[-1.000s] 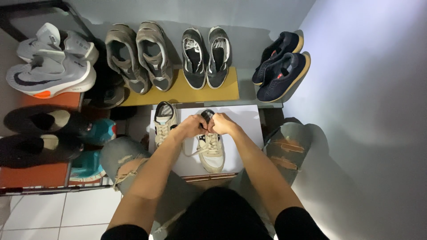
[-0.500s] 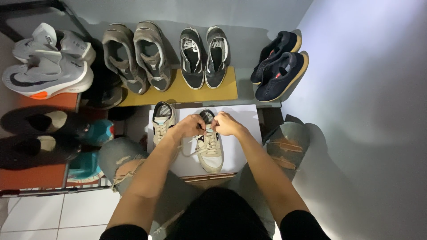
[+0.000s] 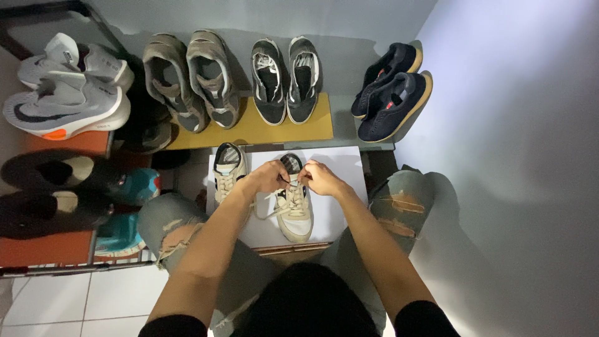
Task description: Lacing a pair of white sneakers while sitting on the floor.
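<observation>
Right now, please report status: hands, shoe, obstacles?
Left hand and right hand both pinch laces of cream sneaker on white sheet. Matching sneaker beside left hand, apart.

Left hand (image 3: 269, 176) and right hand (image 3: 321, 179) pinching laces of cream sneaker (image 3: 295, 209), white sheet (image 3: 343, 163) beneath

Sneaker (image 3: 296, 209) on the board (image 3: 340, 187), its mate (image 3: 228, 170) left.

Bare forearms, short black sleeves at the upper arms, and faded blue jeans ripped at both knees.
</observation>
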